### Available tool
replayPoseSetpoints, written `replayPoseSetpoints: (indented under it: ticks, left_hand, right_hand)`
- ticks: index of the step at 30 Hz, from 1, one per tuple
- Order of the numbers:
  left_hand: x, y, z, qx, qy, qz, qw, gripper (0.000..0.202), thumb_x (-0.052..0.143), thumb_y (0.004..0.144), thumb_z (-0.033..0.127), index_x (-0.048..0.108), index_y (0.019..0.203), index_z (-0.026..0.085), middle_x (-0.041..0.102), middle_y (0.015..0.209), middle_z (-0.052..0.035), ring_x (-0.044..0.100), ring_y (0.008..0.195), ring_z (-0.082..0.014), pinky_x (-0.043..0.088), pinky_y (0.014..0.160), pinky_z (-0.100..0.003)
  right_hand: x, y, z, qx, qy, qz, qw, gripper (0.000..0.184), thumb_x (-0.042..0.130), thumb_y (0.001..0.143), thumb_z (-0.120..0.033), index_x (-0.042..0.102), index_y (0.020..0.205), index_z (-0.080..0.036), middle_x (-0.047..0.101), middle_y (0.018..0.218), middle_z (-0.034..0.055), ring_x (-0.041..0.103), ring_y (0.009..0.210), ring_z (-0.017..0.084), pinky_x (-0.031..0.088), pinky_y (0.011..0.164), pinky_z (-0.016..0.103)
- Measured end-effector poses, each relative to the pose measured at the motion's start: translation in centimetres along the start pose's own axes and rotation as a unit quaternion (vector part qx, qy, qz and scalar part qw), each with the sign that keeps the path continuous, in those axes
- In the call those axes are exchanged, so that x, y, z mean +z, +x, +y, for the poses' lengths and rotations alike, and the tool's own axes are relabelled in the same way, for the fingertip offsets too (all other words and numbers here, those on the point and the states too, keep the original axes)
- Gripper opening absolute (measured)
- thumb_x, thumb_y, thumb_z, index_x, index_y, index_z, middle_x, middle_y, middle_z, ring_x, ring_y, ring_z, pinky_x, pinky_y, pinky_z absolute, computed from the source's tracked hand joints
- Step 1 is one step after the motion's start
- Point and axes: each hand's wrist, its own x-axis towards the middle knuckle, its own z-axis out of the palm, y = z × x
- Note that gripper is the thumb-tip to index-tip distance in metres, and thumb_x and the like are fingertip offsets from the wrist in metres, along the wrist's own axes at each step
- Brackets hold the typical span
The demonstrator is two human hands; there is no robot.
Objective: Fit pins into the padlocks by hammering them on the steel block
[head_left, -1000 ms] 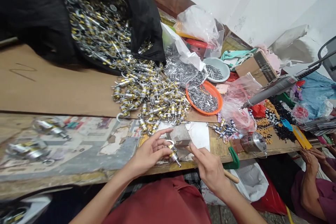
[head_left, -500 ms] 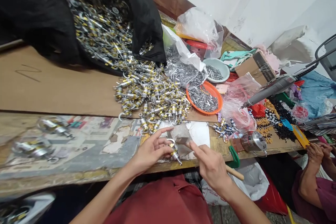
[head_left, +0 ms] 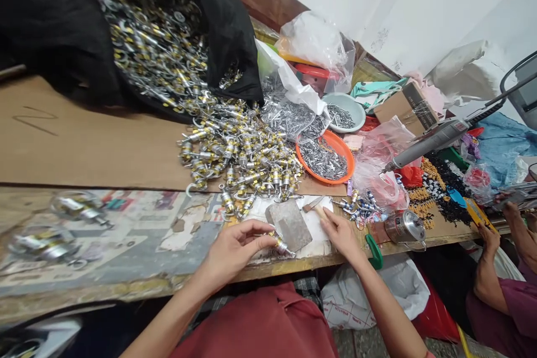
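Observation:
My left hand [head_left: 243, 243] pinches a small silver fitting [head_left: 282, 244] with a yellow band, its pointed end toward the table's front edge. The fitting is held against the near left side of a grey metal block [head_left: 289, 224], and my fingers hide part of it. My right hand [head_left: 342, 235] has its fingers on the wooden handle of a hammer [head_left: 313, 205], whose head lies beyond the block on white paper [head_left: 260, 207]. A heap of similar hooked fittings [head_left: 243, 151] lies behind the block.
A black bag [head_left: 235, 28] spills fittings at the back left. Orange [head_left: 350, 162] and grey [head_left: 358, 114] bowls hold small metal parts. An electric screwdriver [head_left: 428, 145] hangs at the right, near a metal mug [head_left: 405, 226]. Another person's hands [head_left: 489, 235] work at the far right.
My right hand has moved away from the block, to the right and back, with the hammer's head now beyond the block. The fitting in my left hand has tilted lower.

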Motion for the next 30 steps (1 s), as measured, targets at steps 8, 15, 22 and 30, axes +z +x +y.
replayPoseSetpoints:
  ticks: [8,15,22,30]
  left_hand:
    - [0.7,0.6,-0.7,0.197,0.135,0.059,0.969,0.011,0.066,0.068,0.03,0.072,0.062,0.022,0.061,0.076,-0.0025,0.06,0.067,-0.0164,0.048,0.055,-0.024]
    - [0.6,0.6,-0.3,0.2,0.137,0.026,0.97,0.009,0.066,0.07,0.024,0.072,0.064,0.022,0.065,0.064,-0.0021,0.061,0.063,-0.0171,0.047,0.06,-0.026]
    - [0.5,0.9,-0.8,0.193,0.125,0.019,0.973,0.007,0.067,0.068,0.022,0.074,0.067,0.023,0.067,0.068,-0.0031,0.062,0.065,-0.0182,0.048,0.061,-0.026]
    - [1.0,0.4,-0.2,0.181,0.12,0.049,0.975,0.02,0.067,0.068,0.023,0.072,0.087,0.021,0.064,0.064,-0.0007,0.06,0.06,-0.0176,0.049,0.059,-0.026]
  right_hand:
    - [-1.6,10.5,2.5,0.023,-0.051,0.091,0.994,0.029,0.044,0.088,-0.021,0.061,0.111,-0.018,0.061,0.108,0.0096,0.056,0.099,0.02,0.043,0.086,0.032]
    - [-1.6,17.0,4.0,0.063,-0.103,0.067,0.99,0.013,0.055,0.081,-0.013,0.067,0.086,-0.012,0.063,0.093,0.0096,0.056,0.085,0.019,0.042,0.079,0.031]
    - [-1.5,15.6,2.0,0.047,-0.094,0.117,0.988,0.022,0.047,0.088,-0.02,0.068,0.087,-0.016,0.065,0.092,0.0073,0.057,0.089,0.019,0.041,0.078,0.029]
    - [-2.2,6.9,-5.8,-0.118,0.018,0.033,0.992,0.012,0.058,0.083,-0.026,0.066,0.075,-0.02,0.067,0.074,-0.0011,0.06,0.07,0.012,0.046,0.067,0.022]
